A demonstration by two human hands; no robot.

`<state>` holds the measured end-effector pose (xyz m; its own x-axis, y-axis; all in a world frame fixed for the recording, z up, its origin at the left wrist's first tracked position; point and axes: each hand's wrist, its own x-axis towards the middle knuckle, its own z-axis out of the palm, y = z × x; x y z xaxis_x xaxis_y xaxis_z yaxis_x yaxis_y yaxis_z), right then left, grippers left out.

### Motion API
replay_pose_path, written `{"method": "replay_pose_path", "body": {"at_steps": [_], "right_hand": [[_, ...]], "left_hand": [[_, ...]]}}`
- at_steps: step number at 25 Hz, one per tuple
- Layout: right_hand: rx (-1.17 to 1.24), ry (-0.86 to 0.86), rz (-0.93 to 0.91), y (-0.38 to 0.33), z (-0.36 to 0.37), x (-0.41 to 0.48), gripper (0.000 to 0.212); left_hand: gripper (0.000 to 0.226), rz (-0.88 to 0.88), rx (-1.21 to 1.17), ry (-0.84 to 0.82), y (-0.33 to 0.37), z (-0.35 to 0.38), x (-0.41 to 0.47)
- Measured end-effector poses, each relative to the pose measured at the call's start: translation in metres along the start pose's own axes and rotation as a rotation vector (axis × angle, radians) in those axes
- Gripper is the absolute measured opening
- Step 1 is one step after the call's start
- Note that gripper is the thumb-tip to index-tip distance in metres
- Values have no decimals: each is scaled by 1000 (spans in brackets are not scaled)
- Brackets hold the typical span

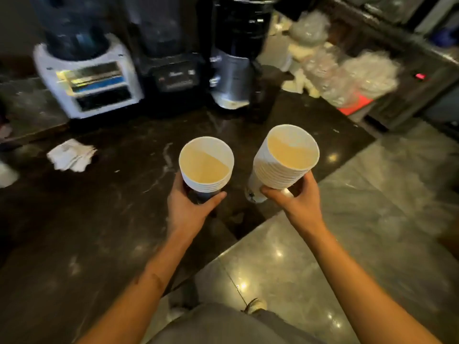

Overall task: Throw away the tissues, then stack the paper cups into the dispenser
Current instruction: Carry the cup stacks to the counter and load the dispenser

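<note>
My left hand (188,207) grips a short stack of nested white paper cups (206,165), held upright above the dark counter. A taller stack of paper cups (285,160) leans slightly left in my right hand (295,202), which holds it near its base. The two stacks stand side by side, a small gap apart. A crumpled white tissue (72,155) lies on the counter at the left, away from both hands. I cannot make out a cup dispenser.
A white blender base (87,78), a black blender (171,65) and a black-and-silver grinder (233,70) line the back of the dark marble counter (99,219). Bags of clear plastic lids (352,78) sit at the right. Shiny tiled floor (347,232) lies right of the counter's edge.
</note>
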<state>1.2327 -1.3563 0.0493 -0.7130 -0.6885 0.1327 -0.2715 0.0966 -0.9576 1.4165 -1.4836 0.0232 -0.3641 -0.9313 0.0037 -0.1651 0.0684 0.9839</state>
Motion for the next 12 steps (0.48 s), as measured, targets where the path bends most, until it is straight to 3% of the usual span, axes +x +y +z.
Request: {"method": "replay_pose_path", "body": {"at_steps": [5,12], "right_hand": [[-22,285,95,36,-139,-22,72],[-60,622,145,78,-302,-60,78]], "left_hand": [[82,82,7,-258,31,147,-16],[91,149,20,-596,60,325,-60]]}}
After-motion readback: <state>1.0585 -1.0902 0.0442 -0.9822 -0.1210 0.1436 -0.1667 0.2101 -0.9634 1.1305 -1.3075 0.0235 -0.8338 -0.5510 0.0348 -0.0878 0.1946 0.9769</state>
